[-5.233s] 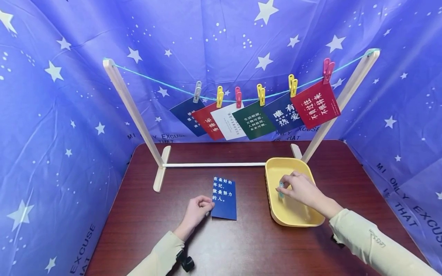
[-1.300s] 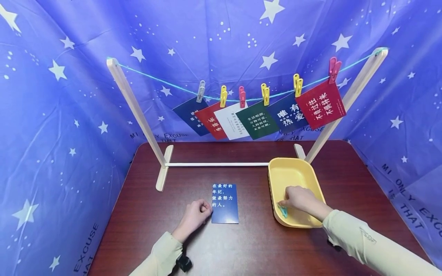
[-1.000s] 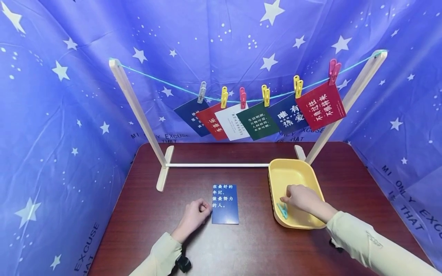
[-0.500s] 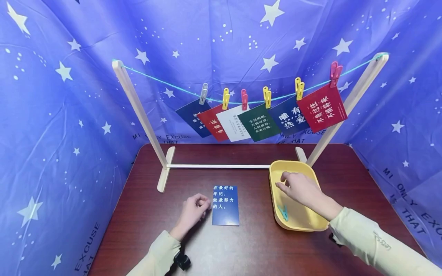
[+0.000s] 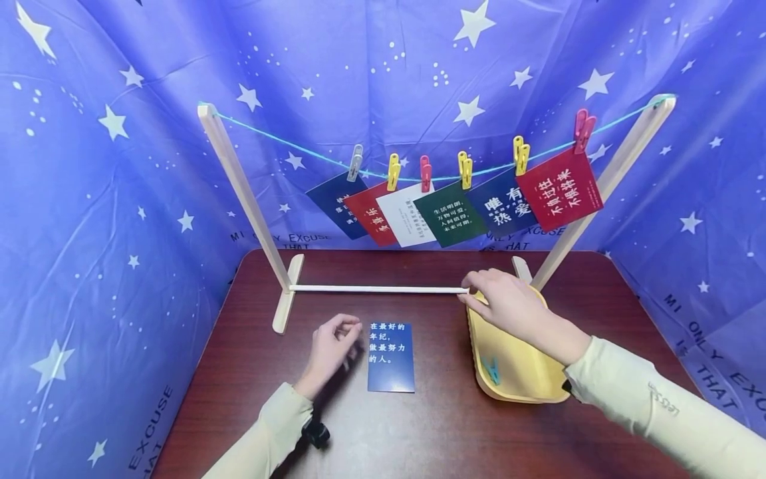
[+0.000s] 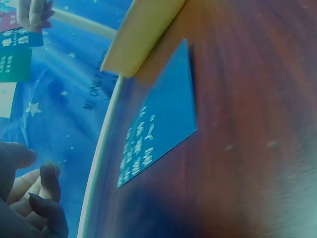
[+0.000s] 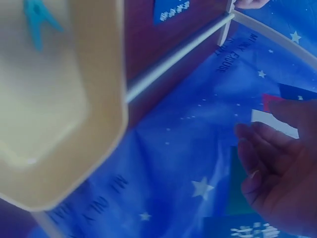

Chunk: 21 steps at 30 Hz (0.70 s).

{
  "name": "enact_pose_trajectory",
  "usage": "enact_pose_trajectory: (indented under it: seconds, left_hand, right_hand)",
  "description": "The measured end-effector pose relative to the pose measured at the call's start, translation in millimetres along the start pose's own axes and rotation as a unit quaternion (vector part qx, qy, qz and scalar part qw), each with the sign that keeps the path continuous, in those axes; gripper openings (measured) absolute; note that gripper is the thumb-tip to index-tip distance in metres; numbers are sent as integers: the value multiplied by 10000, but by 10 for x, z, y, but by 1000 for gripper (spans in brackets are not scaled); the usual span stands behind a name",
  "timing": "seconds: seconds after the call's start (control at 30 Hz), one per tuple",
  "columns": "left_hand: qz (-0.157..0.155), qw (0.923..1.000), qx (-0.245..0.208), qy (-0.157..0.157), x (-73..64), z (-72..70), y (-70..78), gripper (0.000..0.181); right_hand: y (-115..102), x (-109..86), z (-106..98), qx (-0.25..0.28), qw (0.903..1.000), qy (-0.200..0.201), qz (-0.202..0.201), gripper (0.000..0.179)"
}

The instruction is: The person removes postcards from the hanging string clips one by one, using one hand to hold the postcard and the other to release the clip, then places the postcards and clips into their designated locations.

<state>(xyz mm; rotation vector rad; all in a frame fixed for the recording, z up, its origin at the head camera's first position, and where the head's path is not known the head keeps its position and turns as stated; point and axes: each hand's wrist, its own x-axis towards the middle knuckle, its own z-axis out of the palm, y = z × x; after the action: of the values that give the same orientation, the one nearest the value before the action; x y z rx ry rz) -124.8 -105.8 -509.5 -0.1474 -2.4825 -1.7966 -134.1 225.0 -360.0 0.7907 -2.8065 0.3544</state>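
My left hand point(image 5: 331, 349) hovers just left of a blue card point(image 5: 391, 376) with white writing that lies on the table. Its fingers are loosely bent and hold nothing, as the left wrist view also shows. Over the far left rim of the yellow basket point(image 5: 526, 372) is my right hand point(image 5: 505, 309), with relaxed fingers and nothing between them. A teal clothespin point(image 5: 493, 371) lies inside the basket near its front left corner. Several cards, such as the green card point(image 5: 450, 219), hang from the cord, each under a clothespin like the grey one point(image 5: 356, 163).
A wooden stand holds up the teal cord point(image 5: 281, 141) between its left post point(image 5: 242, 193) and right post point(image 5: 622, 153). Its white crossbar point(image 5: 377, 289) runs low behind the blue card. Starry blue cloth point(image 5: 149, 166) surrounds the dark red table point(image 5: 419, 439).
The teal clothespin, held by my right hand earlier, now lies in the basket. That hand has risen up and to the left. My left hand has left the card's edge and lifted.
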Motion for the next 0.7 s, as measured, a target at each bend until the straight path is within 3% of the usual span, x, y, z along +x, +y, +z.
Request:
enact_pose_trajectory:
  seconds: [0.13,0.23,0.4,0.7]
  left_hand:
    - [167,9991,-13,399,123,-50,47,16]
    - [261,9973,-329,595,229,-88,99,13]
    - [425,9915,-986,729,394,-141,184,16]
    - [651,9777,-1751,963,652,-222,311,19]
  right_hand:
    - [-66,147,-89,-98,9986,114,-499,15]
    - [-130,260,-166,-217,9952,302,-905,17]
    - [-252,457,-313,-397,9886,445,-1382,19]
    - [-474,896,-531,-560,9722,567,-2203,23]
